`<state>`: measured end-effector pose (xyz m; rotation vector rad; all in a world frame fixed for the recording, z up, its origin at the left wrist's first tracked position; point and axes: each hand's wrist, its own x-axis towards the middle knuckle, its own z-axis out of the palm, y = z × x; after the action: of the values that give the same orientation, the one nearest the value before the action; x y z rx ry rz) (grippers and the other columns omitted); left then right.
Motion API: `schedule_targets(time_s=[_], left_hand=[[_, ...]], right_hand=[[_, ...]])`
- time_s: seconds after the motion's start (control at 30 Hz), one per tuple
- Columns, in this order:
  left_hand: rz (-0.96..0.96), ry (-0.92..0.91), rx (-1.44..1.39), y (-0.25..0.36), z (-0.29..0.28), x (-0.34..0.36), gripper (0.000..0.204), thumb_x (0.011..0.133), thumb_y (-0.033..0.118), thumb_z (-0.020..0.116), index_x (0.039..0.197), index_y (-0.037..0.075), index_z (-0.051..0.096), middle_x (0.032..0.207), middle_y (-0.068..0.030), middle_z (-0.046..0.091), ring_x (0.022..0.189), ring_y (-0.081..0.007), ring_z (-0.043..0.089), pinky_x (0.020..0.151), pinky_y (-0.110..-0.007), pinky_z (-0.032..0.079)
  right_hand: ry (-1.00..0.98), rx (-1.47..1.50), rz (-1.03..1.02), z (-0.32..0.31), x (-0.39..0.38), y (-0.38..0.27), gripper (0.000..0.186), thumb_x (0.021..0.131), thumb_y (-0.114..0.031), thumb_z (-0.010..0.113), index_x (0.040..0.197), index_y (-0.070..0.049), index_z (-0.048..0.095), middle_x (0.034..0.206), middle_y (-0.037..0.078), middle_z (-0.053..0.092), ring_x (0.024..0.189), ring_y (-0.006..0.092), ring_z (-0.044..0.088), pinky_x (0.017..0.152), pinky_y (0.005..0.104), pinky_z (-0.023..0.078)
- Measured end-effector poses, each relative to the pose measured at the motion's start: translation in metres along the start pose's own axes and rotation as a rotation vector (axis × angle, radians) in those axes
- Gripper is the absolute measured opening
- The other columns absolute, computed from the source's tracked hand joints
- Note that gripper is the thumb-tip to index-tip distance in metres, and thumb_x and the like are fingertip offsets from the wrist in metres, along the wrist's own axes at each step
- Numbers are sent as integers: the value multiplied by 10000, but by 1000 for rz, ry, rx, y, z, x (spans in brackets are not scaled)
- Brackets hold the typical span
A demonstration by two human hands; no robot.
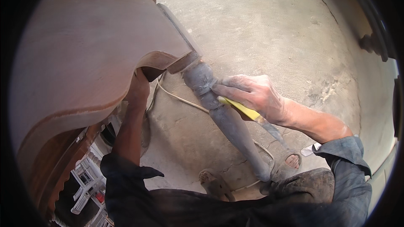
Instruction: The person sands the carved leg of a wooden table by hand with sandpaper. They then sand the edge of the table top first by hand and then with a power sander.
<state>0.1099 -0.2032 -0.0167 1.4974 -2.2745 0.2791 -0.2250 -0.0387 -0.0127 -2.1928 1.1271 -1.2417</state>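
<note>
A grey turned furniture leg (229, 130) runs diagonally below a dusty pinkish-grey wooden panel (80, 59) with a scalloped lower edge and a square corner block (183, 61). My right hand (248, 96), dusted with pale powder, is closed on a yellow sheet (237, 106), apparently sandpaper, with its fingertips pressed on the leg's beaded upper section (201, 82). My left hand (139, 85) reaches under the panel's curved edge; its fingers are hidden there.
Concrete floor (282, 29) lies beyond, crossed by a pale cable (181, 98). My sandalled feet (290, 162) are below. Whitish slatted pieces (86, 176) lie at lower left. Dark curved objects (374, 46) are at the right rim.
</note>
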Motion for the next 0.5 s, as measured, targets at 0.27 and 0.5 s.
schedule_targets(time_s=[0.27,0.5], left_hand=[[90,14,-44,6,-9,8,302,1004,98,581,1238,-78,651,1238,-312,643,1188,-519,555,1051,-548,421],[71,2,-107,8,-11,13,342,1024,96,592,1325,-64,621,1330,-317,525,1246,-483,530,1076,-505,429]], right_hand=[[140,52,216,4,-48,-18,272,874,-49,789,1139,-13,740,974,147,767,808,264,759,657,347,618],[107,30,126,18,-43,-34,388,883,-49,738,1258,29,680,1052,179,708,864,285,750,676,324,640]])
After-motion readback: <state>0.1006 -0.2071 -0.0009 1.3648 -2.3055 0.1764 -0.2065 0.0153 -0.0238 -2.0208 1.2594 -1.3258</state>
